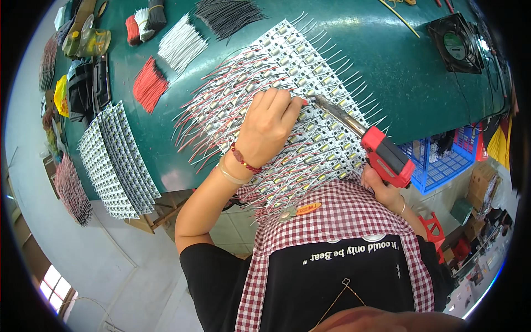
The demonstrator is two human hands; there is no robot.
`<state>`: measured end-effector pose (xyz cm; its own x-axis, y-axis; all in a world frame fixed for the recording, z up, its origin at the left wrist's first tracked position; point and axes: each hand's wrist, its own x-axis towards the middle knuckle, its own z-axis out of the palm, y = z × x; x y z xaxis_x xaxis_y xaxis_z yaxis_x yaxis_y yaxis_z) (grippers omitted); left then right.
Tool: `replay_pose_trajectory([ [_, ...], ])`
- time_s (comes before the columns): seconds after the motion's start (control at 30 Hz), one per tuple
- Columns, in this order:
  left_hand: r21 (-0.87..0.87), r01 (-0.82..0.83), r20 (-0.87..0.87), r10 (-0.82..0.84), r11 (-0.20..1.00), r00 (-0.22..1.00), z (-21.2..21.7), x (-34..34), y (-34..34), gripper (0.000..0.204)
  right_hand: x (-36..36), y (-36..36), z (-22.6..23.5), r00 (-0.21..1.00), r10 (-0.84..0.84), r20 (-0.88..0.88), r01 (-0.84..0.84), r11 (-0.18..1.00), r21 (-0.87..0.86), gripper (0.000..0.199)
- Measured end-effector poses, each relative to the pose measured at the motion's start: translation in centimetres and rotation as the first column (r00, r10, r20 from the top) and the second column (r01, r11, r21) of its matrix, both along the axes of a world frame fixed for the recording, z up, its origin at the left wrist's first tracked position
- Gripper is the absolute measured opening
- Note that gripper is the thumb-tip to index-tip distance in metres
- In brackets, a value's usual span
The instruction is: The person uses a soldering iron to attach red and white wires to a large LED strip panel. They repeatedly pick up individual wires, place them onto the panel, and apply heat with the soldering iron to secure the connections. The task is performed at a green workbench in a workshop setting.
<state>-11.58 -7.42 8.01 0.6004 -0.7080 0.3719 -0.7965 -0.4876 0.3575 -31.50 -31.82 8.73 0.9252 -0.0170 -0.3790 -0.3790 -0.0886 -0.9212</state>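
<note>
A panel of small white circuit boards (279, 41) lies on the green table in front of me, with red and white wires sticking out along its rows. My left hand (271, 119) rests over the middle of the panel, fingers pinched together. A small red bit shows at its fingertips; what they hold is too small to make out. Wrapped round the grip of a red and black soldering gun (384, 152) is my right hand (379, 185), partly hidden behind it. The gun's metal tip reaches the boards just right of my left fingertips.
Bundles of red wires (150, 84), white wires (182, 44) and black wires (229, 16) lie beyond the panel. More board panels (113, 163) sit at the left table edge. A black fan (454, 43) stands far right, above a blue crate (437, 166).
</note>
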Motion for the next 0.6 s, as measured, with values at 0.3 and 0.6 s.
replay_pose_trajectory([
  [0.3,0.068,0.012,0.100,-0.018,0.998,0.995,0.4,0.2,0.0,0.022,-0.2,0.1,0.0,0.999,-0.030,0.045,0.027,0.997,0.072,0.012],
  [0.6,-0.002,0.030,0.073,-0.030,1.000,0.997,2.8,-1.4,0.0,0.016,-0.7,-0.5,-0.1,0.997,-0.016,0.074,0.008,0.995,0.096,0.027],
])
